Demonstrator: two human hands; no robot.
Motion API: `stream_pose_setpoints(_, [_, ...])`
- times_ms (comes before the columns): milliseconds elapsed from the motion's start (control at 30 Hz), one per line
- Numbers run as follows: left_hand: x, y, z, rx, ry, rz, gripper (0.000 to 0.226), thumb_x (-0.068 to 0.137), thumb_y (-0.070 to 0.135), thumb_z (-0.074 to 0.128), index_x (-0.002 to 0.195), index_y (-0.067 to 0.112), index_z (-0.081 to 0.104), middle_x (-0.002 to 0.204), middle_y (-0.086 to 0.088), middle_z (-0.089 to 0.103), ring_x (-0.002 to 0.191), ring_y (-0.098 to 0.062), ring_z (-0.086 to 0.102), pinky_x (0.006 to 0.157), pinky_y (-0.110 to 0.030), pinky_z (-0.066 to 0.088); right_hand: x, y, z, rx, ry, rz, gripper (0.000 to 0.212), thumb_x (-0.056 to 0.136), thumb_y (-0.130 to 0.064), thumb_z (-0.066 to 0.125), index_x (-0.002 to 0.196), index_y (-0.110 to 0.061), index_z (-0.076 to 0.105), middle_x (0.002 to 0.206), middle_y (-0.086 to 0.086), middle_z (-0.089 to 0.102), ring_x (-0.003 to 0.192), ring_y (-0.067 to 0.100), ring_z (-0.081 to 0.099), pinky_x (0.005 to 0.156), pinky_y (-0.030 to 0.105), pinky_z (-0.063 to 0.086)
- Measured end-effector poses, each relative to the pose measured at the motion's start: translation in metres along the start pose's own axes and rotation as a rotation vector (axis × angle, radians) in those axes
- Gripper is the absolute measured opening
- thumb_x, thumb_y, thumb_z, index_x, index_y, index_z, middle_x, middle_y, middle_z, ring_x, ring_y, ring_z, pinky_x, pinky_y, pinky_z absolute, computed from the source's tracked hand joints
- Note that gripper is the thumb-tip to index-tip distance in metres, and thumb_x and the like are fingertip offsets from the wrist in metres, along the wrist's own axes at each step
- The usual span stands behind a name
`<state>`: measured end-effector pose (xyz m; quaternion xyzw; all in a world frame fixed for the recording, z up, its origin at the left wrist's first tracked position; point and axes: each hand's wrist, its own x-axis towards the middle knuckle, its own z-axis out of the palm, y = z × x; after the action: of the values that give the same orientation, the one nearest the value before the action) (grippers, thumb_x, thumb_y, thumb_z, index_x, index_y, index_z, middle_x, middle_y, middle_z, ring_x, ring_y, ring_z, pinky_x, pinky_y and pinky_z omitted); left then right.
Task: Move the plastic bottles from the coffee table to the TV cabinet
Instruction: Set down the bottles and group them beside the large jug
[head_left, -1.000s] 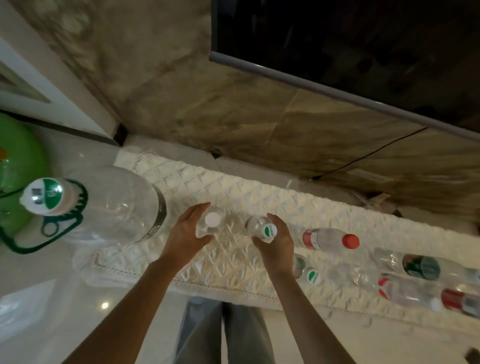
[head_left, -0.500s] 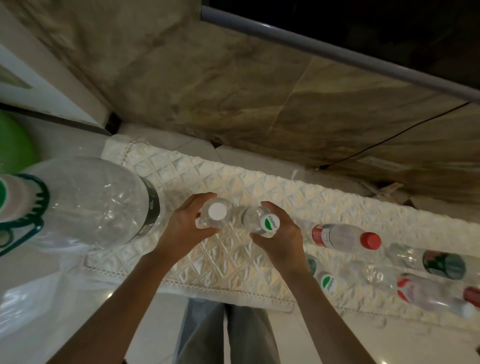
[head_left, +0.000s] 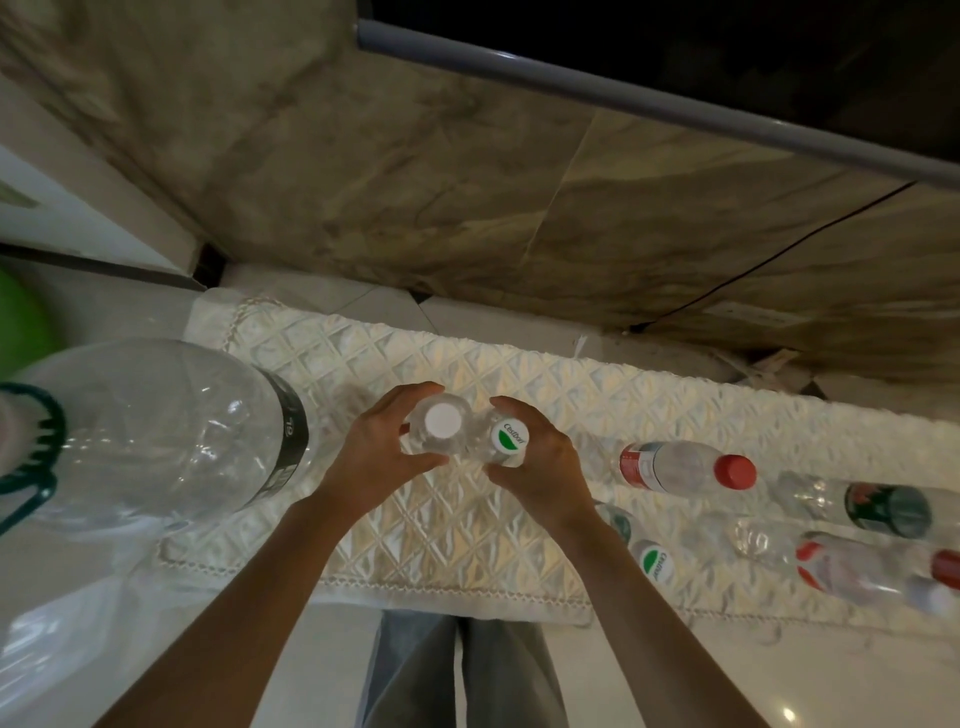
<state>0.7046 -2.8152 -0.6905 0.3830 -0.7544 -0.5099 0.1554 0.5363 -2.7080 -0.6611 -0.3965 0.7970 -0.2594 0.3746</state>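
My left hand (head_left: 376, 454) grips a clear bottle with a plain white cap (head_left: 441, 422), held upright over the quilted white runner (head_left: 519, 530) on the TV cabinet. My right hand (head_left: 540, 457) grips a second clear bottle with a green-and-white cap (head_left: 510, 435). The two bottles stand side by side and touch. Whether their bases rest on the runner is hidden by my hands. To the right stand more bottles: one with a red cap (head_left: 685, 465), one with a green-and-white cap (head_left: 652, 564) partly behind my right wrist, and several others (head_left: 862, 506).
A large clear water jug (head_left: 156, 441) with a dark green handle ring stands at the left end of the runner. A marble wall rises behind, with the TV's grey lower edge (head_left: 649, 109) above. A green object (head_left: 21, 322) sits far left. My legs show below the cabinet edge.
My hands have brought the two bottles together until they touch and tipped them more upright. The camera has shifted right, so the jug sits further left in view.
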Motion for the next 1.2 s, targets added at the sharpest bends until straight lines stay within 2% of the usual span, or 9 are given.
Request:
stream_pose_setpoints(133, [-0.002, -0.0001, -0.003, -0.039, -0.036, -0.021, 0.075, 0.06, 0.004, 0.086, 0.122, 0.028, 0.051, 0.119, 0.019, 0.052, 0.11, 0.0, 0.053, 0.089, -0.023, 0.051, -0.0006, 0.0014, 0.0004, -0.008, -0.008, -0.026, 0.07, 0.063, -0.001, 0.072, 0.125, -0.026, 0.053, 0.123, -0.008, 0.059, 0.104, 0.01, 0.059, 0.083, 0.016, 0.046])
stream_pose_setpoints(233, [-0.003, 0.001, -0.0033, -0.025, -0.037, -0.009, 0.075, 0.06, 0.004, 0.086, 0.122, 0.026, 0.052, 0.119, 0.021, 0.051, 0.109, 0.004, 0.052, 0.088, -0.018, 0.05, 0.0002, 0.002, 0.001, 0.01, -0.004, -0.036, 0.07, 0.062, 0.002, 0.071, 0.124, -0.025, 0.054, 0.121, -0.01, 0.058, 0.104, 0.007, 0.058, 0.082, 0.009, 0.043])
stream_pose_setpoints(400, [-0.0032, 0.0019, -0.0011, 0.045, -0.019, 0.012, 0.073, 0.06, 0.006, 0.086, 0.125, 0.015, 0.053, 0.121, 0.007, 0.054, 0.108, -0.003, 0.052, 0.085, -0.011, 0.048, 0.0019, 0.0053, 0.0009, 0.019, 0.004, -0.05, 0.07, 0.062, 0.002, 0.072, 0.125, -0.021, 0.054, 0.123, -0.007, 0.056, 0.108, 0.008, 0.055, 0.08, -0.004, 0.034])
stream_pose_setpoints(600, [-0.0062, 0.0039, -0.0006, 0.071, -0.012, 0.007, 0.074, 0.06, 0.007, 0.086, 0.126, 0.016, 0.053, 0.122, 0.004, 0.055, 0.109, -0.002, 0.051, 0.087, -0.01, 0.047, -0.0005, 0.0053, -0.0011, -0.057, 0.026, -0.083, 0.071, 0.064, -0.004, 0.077, 0.129, -0.018, 0.052, 0.128, -0.001, 0.056, 0.112, 0.015, 0.056, 0.086, 0.012, 0.039])
stream_pose_setpoints(767, [-0.0071, 0.0052, -0.0011, 0.047, -0.004, -0.007, 0.074, 0.061, 0.008, 0.086, 0.126, 0.018, 0.053, 0.123, 0.005, 0.055, 0.11, -0.002, 0.052, 0.087, -0.012, 0.048, 0.0001, 0.0065, -0.0017, -0.064, 0.011, -0.071, 0.072, 0.066, -0.006, 0.077, 0.131, -0.02, 0.05, 0.131, -0.003, 0.054, 0.116, 0.012, 0.053, 0.085, -0.003, 0.028])
stream_pose_setpoints(900, [-0.0064, 0.0041, -0.0003, 0.07, -0.007, 0.002, 0.074, 0.061, 0.007, 0.086, 0.126, 0.016, 0.053, 0.123, 0.003, 0.055, 0.11, -0.006, 0.053, 0.087, -0.017, 0.05, 0.0006, 0.0069, -0.001, -0.06, 0.023, -0.082, 0.072, 0.066, -0.005, 0.077, 0.131, -0.019, 0.05, 0.13, -0.002, 0.055, 0.115, 0.014, 0.055, 0.088, 0.009, 0.037])
stream_pose_setpoints(1000, [-0.0052, 0.0047, 0.0014, 0.066, -0.002, 0.002, 0.076, 0.061, 0.006, 0.085, 0.128, 0.015, 0.051, 0.124, 0.004, 0.053, 0.111, -0.005, 0.052, 0.086, -0.013, 0.048, 0.0005, 0.0077, 0.0005, -0.057, 0.044, -0.095, 0.071, 0.065, -0.004, 0.076, 0.13, -0.017, 0.051, 0.129, 0.0, 0.056, 0.115, 0.016, 0.055, 0.089, 0.014, 0.04])
stream_pose_setpoints(1100, [-0.006, 0.0062, 0.0021, 0.08, 0.004, -0.016, 0.077, 0.062, 0.007, 0.085, 0.129, 0.016, 0.05, 0.124, 0.006, 0.052, 0.11, -0.009, 0.053, 0.089, -0.02, 0.05, -0.0009, 0.0086, 0.0018, -0.059, 0.051, -0.101, 0.072, 0.066, -0.004, 0.077, 0.131, -0.016, 0.05, 0.129, 0.002, 0.055, 0.117, 0.018, 0.055, 0.091, 0.017, 0.041])
stream_pose_setpoints(1200, [-0.0089, 0.0072, 0.0021, 0.092, -0.002, -0.027, 0.078, 0.062, 0.009, 0.085, 0.131, 0.017, 0.049, 0.126, 0.008, 0.05, 0.112, -0.011, 0.054, 0.093, -0.023, 0.048, -0.0029, 0.0092, 0.0021, -0.053, 0.049, -0.105, 0.076, 0.063, -0.007, 0.08, 0.132, -0.014, 0.049, 0.129, 0.006, 0.055, 0.115, 0.021, 0.056, 0.094, 0.027, 0.047])
